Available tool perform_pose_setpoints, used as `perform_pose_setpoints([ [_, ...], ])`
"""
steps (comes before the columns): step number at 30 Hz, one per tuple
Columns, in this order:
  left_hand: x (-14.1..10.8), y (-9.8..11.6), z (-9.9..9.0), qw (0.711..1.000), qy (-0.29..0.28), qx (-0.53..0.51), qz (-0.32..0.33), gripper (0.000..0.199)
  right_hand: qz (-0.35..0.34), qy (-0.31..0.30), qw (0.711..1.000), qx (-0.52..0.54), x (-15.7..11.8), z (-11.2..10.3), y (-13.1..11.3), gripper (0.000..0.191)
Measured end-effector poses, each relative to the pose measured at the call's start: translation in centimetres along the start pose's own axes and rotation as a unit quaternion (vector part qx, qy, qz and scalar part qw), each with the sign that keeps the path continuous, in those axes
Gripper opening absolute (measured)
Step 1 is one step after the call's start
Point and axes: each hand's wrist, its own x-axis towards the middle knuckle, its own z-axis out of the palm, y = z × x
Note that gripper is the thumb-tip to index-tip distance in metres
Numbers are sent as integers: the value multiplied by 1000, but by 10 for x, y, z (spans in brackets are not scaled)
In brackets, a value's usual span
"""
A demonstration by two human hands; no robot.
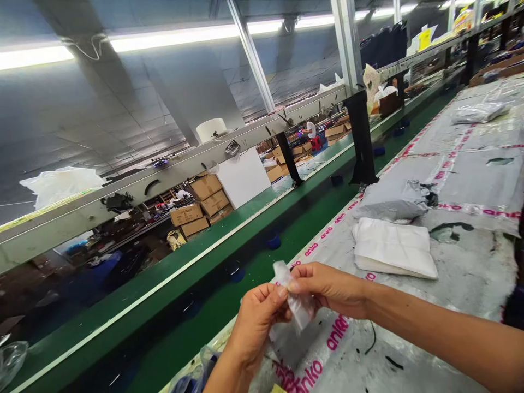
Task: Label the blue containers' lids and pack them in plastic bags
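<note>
Between my two hands is a small piece of thin, whitish translucent plastic, perhaps a bag, pinched near its upper part. My left hand grips its left edge between thumb and fingers. From the right, my right hand pinches it with thumb and forefinger, the fingertips of both hands almost touching. Whether anything lies inside the plastic I cannot tell. Beyond my right wrist lies a white folded stack of sheets on the plastic-covered table. A grey plastic packet rests just behind that stack.
A green conveyor belt runs diagonally past the table's left edge, carrying several small dark blue items. Over it stretches a metal rail on black posts. Cardboard boxes are stacked beyond. A person sits far off. Another clear packet lies farther up the table.
</note>
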Motion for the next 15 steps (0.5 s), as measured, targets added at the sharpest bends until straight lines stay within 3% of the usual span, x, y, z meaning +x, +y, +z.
perform_pose_setpoints([
  [3, 6, -5, -1, 999, 20, 32, 13, 44, -24, 42, 999, 9, 0, -7, 1, 39],
  [7, 16, -8, 1, 996, 63, 60, 33, 45, -39, 45, 998, -34, 1, -4, 3, 36],
  [11, 21, -6, 2, 995, 61, 64, 43, 45, -44, 43, 998, -32, 1, 0, 3, 34],
  [15, 16, -3, 4, 996, 64, 42, 38, 38, -42, 90, 995, -21, 1, -1, 4, 40],
])
